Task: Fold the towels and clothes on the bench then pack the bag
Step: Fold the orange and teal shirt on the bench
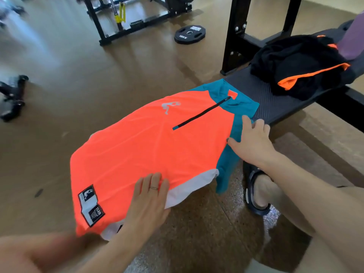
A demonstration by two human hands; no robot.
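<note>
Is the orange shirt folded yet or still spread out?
Spread out. The orange shirt lies flat along the bench, front and zip showing, one teal sleeve hanging down.

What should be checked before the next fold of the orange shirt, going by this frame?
1. Orange shirt spread face up on the bench: ok.
2. Left hand flat on the hem: ok.
3. Right hand on the teal sleeve: ok.
4. Sleeve tucked in: not ok, it hangs over the edge.
5. Black garment pile folded: not ok.
6. Bag ready: cannot tell.
</note>
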